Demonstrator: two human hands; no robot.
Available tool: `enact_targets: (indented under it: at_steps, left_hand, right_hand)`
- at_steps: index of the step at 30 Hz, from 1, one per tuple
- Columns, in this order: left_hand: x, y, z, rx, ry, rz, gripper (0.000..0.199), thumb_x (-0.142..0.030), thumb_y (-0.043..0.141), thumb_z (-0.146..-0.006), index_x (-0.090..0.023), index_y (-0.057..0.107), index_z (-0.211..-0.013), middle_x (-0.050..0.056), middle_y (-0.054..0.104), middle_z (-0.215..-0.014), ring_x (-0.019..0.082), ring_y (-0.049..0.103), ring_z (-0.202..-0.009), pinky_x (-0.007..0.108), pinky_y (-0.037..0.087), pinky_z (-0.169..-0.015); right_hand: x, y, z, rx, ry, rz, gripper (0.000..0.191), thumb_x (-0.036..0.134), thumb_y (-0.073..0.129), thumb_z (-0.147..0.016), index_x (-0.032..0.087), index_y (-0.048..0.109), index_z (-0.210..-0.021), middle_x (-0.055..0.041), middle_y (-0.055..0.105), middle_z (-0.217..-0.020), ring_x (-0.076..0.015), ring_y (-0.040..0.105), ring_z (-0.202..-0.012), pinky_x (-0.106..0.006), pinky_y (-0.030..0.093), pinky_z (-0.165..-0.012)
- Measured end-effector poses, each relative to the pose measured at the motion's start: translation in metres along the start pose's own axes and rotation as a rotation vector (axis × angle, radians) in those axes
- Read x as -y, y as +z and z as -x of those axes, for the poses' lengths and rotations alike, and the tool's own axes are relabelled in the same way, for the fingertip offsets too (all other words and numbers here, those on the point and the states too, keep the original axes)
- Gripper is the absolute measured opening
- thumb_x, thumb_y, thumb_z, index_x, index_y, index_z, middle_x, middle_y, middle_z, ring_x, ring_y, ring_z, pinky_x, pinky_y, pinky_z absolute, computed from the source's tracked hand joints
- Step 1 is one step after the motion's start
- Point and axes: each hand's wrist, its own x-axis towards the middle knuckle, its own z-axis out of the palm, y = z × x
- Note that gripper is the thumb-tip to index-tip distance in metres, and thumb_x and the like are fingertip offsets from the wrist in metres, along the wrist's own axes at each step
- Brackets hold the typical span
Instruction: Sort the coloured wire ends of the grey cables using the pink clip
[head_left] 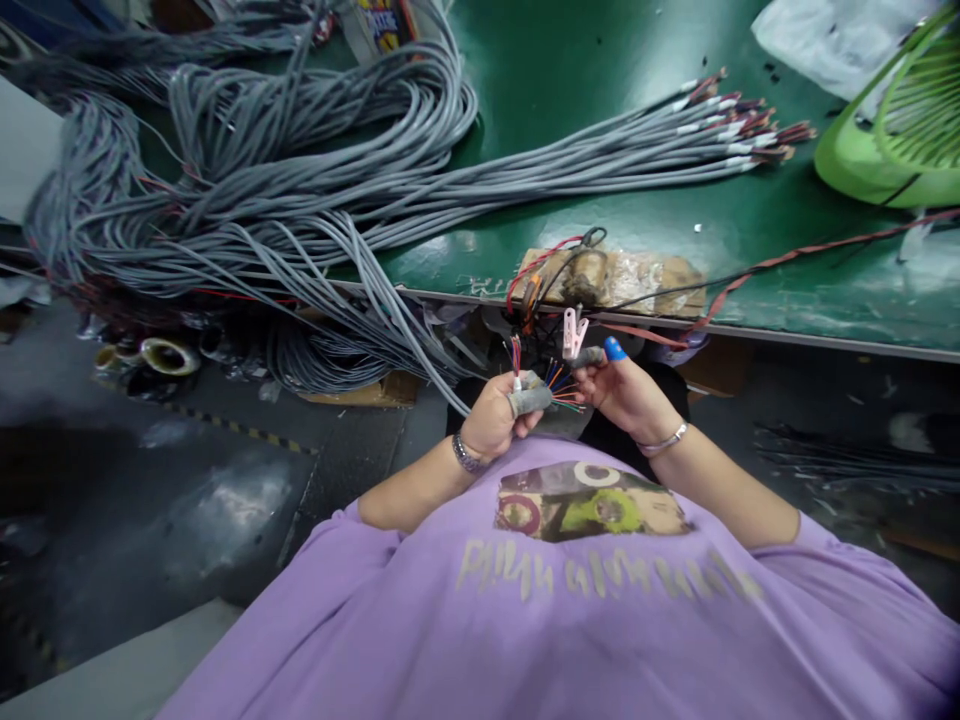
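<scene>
My left hand (491,418) is closed around the end of a grey cable (444,388), its thumb in a grey finger cover. Thin coloured wires (564,392) fan out from this grip to the right, and a bundle of red and dark wires (516,358) with a white band stands up above the fist. My right hand (622,398) is beside the fanned wire tips, its blue-capped thumb raised apart from a grey-wrapped finger. Its lower fingers are curled near the tips; whether they touch is unclear. Just above that finger is a pink clothes peg (574,333).
Long grey cables (322,170) lie heaped across the green table (540,80), their stripped ends at right. A cardboard piece (660,283) with a taped block and leads sits at the table edge. A green fan (892,130) stands at right. Coiled cables (330,355) lie below.
</scene>
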Motion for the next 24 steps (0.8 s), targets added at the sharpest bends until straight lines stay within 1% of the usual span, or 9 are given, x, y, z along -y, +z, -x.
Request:
enact_targets:
  at_steps: [2,5,7,11,12,14,16,18,24]
  left_hand:
    - [-0.003,0.001,-0.001,0.061,-0.014,0.018,0.038,-0.048,0.075,-0.066,-0.018,0.053,-0.065,-0.006,0.048,-0.045,0.004,0.035,-0.035,0.018,0.023,-0.033]
    - [-0.008,0.006,-0.005,0.077,-0.03,0.028,0.039,-0.05,0.076,-0.064,-0.018,0.053,-0.065,-0.005,0.05,-0.047,0.004,0.037,-0.036,0.018,0.024,-0.033]
    - [-0.009,0.009,-0.008,0.074,-0.032,0.024,0.04,-0.051,0.075,-0.064,-0.018,0.054,-0.066,-0.005,0.05,-0.048,0.004,0.038,-0.036,0.018,0.024,-0.033]
    - [-0.008,0.012,-0.013,0.086,-0.03,0.022,0.037,-0.048,0.075,-0.064,-0.018,0.055,-0.068,-0.005,0.052,-0.049,0.004,0.038,-0.037,0.018,0.024,-0.033]
    - [-0.007,0.012,-0.014,0.089,-0.028,0.022,0.036,-0.047,0.075,-0.064,-0.018,0.055,-0.067,-0.005,0.052,-0.049,0.004,0.038,-0.037,0.018,0.024,-0.033]
    - [-0.007,0.012,-0.015,0.093,-0.021,0.025,0.034,-0.046,0.074,-0.065,-0.018,0.054,-0.066,-0.005,0.051,-0.047,0.005,0.038,-0.037,0.018,0.024,-0.033]
    - [-0.007,0.013,-0.015,0.085,-0.02,0.022,0.034,-0.046,0.073,-0.065,-0.018,0.054,-0.066,-0.005,0.051,-0.046,0.005,0.037,-0.036,0.018,0.024,-0.033]
    - [-0.007,0.014,-0.014,0.067,-0.028,0.017,0.035,-0.047,0.073,-0.065,-0.018,0.054,-0.066,-0.005,0.051,-0.046,0.004,0.037,-0.035,0.018,0.024,-0.033]
    - [-0.007,0.014,-0.013,0.052,-0.051,0.018,0.034,-0.045,0.074,-0.064,-0.018,0.053,-0.065,-0.005,0.05,-0.046,0.004,0.036,-0.036,0.018,0.023,-0.033]
  right_hand:
    - [0.005,0.001,-0.007,-0.012,0.018,0.005,0.056,0.075,0.071,-0.068,0.021,0.064,-0.076,-0.0002,0.062,-0.066,-0.0093,0.047,-0.049,-0.024,0.046,-0.049]
    - [0.011,0.011,-0.015,0.055,0.001,0.097,0.061,0.081,0.064,-0.07,0.021,0.063,-0.079,-0.0026,0.064,-0.069,-0.0113,0.049,-0.052,-0.025,0.042,-0.048]
    - [0.012,0.018,-0.017,0.048,-0.093,0.177,0.062,0.082,0.065,-0.068,0.02,0.062,-0.075,-0.0016,0.061,-0.066,-0.0111,0.046,-0.051,-0.026,0.038,-0.048]
    - [0.009,0.029,-0.018,-0.124,-0.331,0.277,0.063,0.083,0.063,-0.068,0.021,0.058,-0.065,0.001,0.053,-0.058,-0.01,0.04,-0.05,-0.027,0.033,-0.049]
    - [0.009,0.03,-0.018,-0.137,-0.328,0.262,0.064,0.085,0.061,-0.069,0.021,0.058,-0.065,0.0007,0.054,-0.058,-0.0105,0.042,-0.05,-0.027,0.035,-0.05]
    - [0.009,0.034,-0.02,-0.113,-0.238,0.181,0.068,0.089,0.056,-0.068,0.021,0.06,-0.068,-0.0007,0.057,-0.061,-0.0118,0.047,-0.052,-0.028,0.04,-0.051]
    - [0.01,0.037,-0.023,-0.085,-0.117,0.09,0.07,0.09,0.056,-0.066,0.02,0.061,-0.072,-0.0022,0.061,-0.064,-0.0124,0.051,-0.053,-0.028,0.044,-0.052]
    - [0.012,0.04,-0.024,-0.083,-0.059,0.03,0.069,0.088,0.06,-0.066,0.02,0.061,-0.075,-0.0021,0.063,-0.064,-0.0123,0.052,-0.054,-0.027,0.046,-0.052]
    - [0.012,0.041,-0.027,-0.045,-0.147,0.017,0.063,0.083,0.064,-0.068,0.021,0.056,-0.076,0.001,0.058,-0.061,-0.012,0.053,-0.056,-0.026,0.046,-0.054]
